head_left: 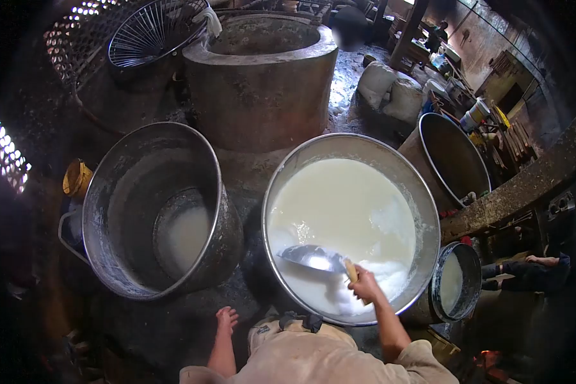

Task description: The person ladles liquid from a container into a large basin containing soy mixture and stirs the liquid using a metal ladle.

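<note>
My right hand point(363, 286) is closed around the short wooden handle of a wide metal scoop point(315, 258). The scoop's shiny blade lies at the surface of a milky white liquid point(340, 205), which has white foam near the front. A large round metal vat point(432, 221) holds this liquid. Empty and with its fingers loosely apart, my left hand point(226, 319) hangs in front of me, between the two big vats. To the left, a second metal vat point(99, 246) has only a shallow pool of whitish liquid point(184, 237) at its bottom.
Behind the vats stands a round concrete well point(262, 96). A wire basket point(150, 35) leans at back left. At right are a tilted metal vat point(457, 160), a smaller pot point(472, 281) of whitish liquid, pale sacks point(390, 89), and another person point(534, 272).
</note>
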A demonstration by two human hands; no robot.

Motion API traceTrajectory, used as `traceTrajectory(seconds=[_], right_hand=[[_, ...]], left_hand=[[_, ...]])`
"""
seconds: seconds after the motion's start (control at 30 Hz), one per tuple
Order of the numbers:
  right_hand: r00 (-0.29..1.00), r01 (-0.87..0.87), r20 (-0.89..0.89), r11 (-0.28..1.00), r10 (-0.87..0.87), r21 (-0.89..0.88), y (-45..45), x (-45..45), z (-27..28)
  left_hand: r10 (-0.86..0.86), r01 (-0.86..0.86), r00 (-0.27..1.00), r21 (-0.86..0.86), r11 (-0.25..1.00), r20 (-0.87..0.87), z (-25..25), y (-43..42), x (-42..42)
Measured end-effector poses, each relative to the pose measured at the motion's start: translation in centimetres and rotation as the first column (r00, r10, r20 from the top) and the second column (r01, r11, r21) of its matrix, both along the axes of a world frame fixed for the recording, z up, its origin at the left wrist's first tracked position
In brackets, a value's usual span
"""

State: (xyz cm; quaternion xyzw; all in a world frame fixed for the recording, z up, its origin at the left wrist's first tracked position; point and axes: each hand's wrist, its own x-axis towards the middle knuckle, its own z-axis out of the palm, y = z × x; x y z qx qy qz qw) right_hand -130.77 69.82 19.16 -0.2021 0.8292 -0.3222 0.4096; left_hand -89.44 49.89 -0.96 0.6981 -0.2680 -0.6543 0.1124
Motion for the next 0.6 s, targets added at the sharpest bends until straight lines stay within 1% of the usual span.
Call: traceTrajectory(seconds=[0.03,0.1,0.13,0.17,0.23,0.3,0.33,0.4,0.43,0.47,0.5,0.6], right_hand=[[0.999,-0.05,-0.003,0.999,0.05,0.008,-1.1,-1.1,1.7],[0.992,-0.112,-0.069,0.993,0.11,-0.031,-4.0,-3.2,4.6],[0.961,-0.155,-0.237,0.987,0.141,-0.042,-5.8,-4.1,4.5],[0.903,-0.198,-0.399,0.979,0.163,-0.048,-7.6,-4.9,3.7],[0.805,-0.203,-0.581,0.976,0.122,-0.077,-11.5,-5.6,1.6],[0.691,-0.224,-0.709,0.974,0.139,-0.028,-14.6,-7.2,-3.1],[0.69,-0.225,-0.711,0.974,0.136,-0.032,-15.4,-7.5,-4.8],[0.784,-0.183,-0.582,0.976,0.217,0.117,-16.1,-7.7,-6.9],[0.786,-0.221,-0.557,0.963,0.269,0.153,-15.7,-7.8,-7.5],[0.768,-0.245,-0.566,0.954,0.298,0.171,-15.0,-7.8,-8.0],[0.751,-0.271,-0.572,0.944,0.329,0.188,-14.2,-7.7,-8.8],[0.777,-0.232,-0.543,0.947,0.318,0.222,-11.2,-7.9,-10.9]], left_hand=[[0.021,-0.021,1.0,0.033,0.999,0.004,-0.3,0.6,0.9],[0.045,-0.045,0.999,0.056,0.997,-0.003,-1.4,2.1,2.8],[0.071,-0.071,0.997,0.082,0.994,0.002,-1.9,2.9,3.7],[0.096,-0.097,0.995,0.105,0.99,0.008,-2.1,3.4,4.4],[0.116,-0.116,0.993,0.113,0.987,0.003,-1.4,4.7,5.4],[0.163,-0.165,0.986,0.138,0.977,0.03,-1.2,5.9,6.3],[0.168,-0.17,0.985,0.142,0.975,0.027,-0.4,6.3,6.5],[0.191,-0.193,0.981,0.146,0.97,0.027,-0.2,7.0,7.4],[0.213,-0.215,0.977,0.155,0.964,0.028,-0.3,7.6,7.9],[0.215,-0.219,0.976,0.17,0.961,0.041,-1.8,8.1,8.9],[0.212,-0.216,0.976,0.167,0.962,0.038,-1.7,8.2,8.8],[0.215,-0.227,0.973,0.182,0.957,0.082,-0.6,8.7,8.9]])
